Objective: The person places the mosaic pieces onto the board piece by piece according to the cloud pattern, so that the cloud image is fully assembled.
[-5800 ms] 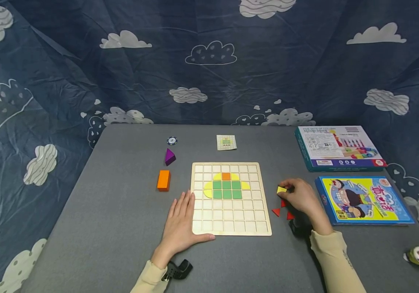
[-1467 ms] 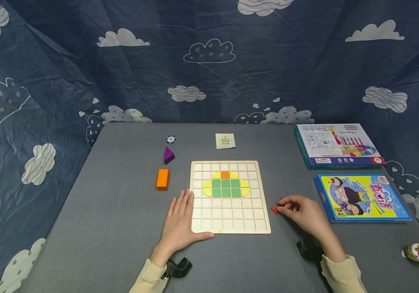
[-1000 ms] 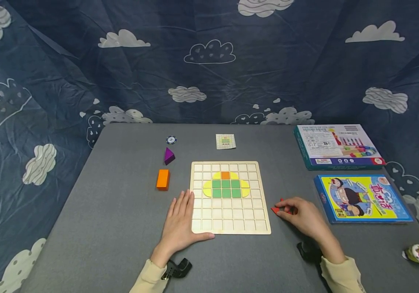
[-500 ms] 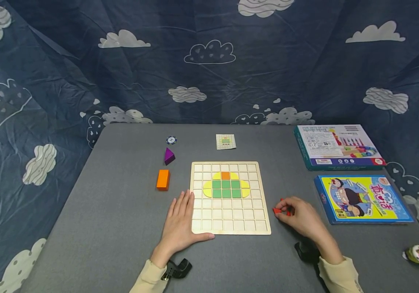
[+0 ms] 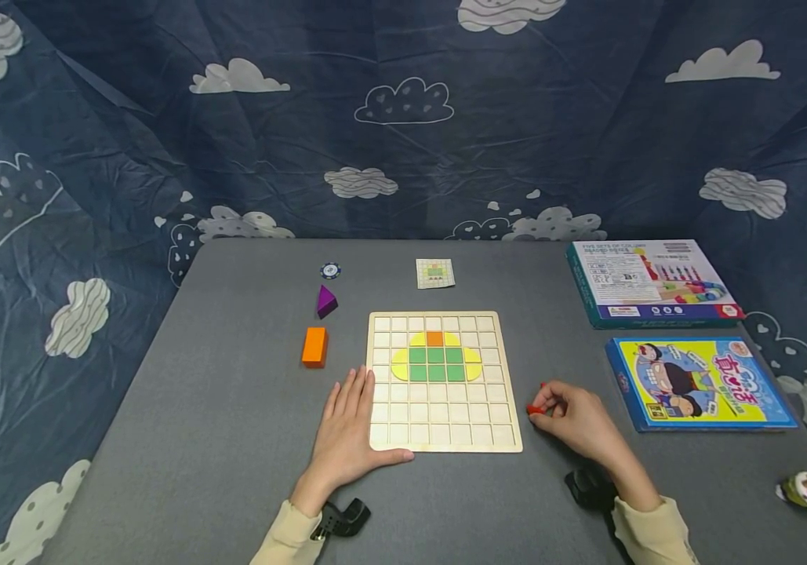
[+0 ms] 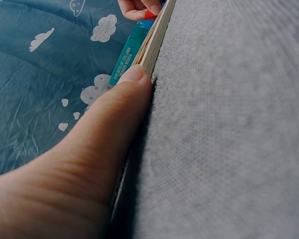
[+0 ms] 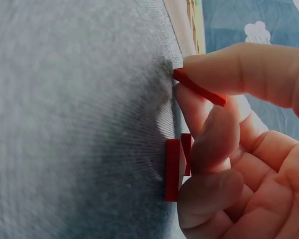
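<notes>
Low, right hand [image 5: 576, 416] pinching red tile [image 7: 199, 88]

Yellow piece now on board [image 5: 445, 439]; right hand [image 5: 576, 414] moved nearer, now pinching red piece [image 5: 534, 409]

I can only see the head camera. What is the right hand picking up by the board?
Observer: The right hand pinches a thin flat red piece between thumb and forefinger, tilted up off the grey table.
Operator: Is that the only red one?
Observer: No. Two more red pieces stand on edge by the lower fingers, touching the table.
Operator: What is the left hand doing?
Observer: The left hand lies flat, and its thumb presses along the edge of the wooden grid board.
</notes>
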### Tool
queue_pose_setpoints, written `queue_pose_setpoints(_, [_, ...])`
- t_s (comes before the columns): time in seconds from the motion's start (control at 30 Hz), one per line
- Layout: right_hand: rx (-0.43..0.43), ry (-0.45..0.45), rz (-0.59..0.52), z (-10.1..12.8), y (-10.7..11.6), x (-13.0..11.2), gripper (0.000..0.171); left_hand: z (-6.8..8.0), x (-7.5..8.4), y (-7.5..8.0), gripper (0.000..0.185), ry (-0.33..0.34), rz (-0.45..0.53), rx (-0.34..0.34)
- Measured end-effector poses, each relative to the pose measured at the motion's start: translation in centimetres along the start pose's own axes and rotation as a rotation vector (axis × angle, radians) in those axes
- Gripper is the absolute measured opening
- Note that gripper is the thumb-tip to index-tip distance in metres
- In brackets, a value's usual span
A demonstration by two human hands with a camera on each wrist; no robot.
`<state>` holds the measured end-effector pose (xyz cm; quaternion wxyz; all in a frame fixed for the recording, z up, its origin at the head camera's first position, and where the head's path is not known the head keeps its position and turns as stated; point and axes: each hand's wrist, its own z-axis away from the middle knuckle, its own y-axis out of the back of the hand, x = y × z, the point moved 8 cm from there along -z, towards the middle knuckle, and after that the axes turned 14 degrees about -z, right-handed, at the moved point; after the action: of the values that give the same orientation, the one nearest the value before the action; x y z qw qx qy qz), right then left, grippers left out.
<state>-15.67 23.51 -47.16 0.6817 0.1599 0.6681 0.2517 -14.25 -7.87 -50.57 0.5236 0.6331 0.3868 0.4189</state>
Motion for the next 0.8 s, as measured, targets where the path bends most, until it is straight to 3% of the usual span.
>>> queue_pose_setpoints(0.5, [0.049,0.065,-0.035,-0.6,-1.0,-1.6,0.015,0.0,0.1,0.0,0.129,-0.007,0.007,-0.001])
queue_pose_setpoints(0.8, [0.001,0.116,-0.133,-2.2,-3.5,-4.0,0.015,0.0,0.1,-0.1,0.129,-0.004,-0.017,-0.005])
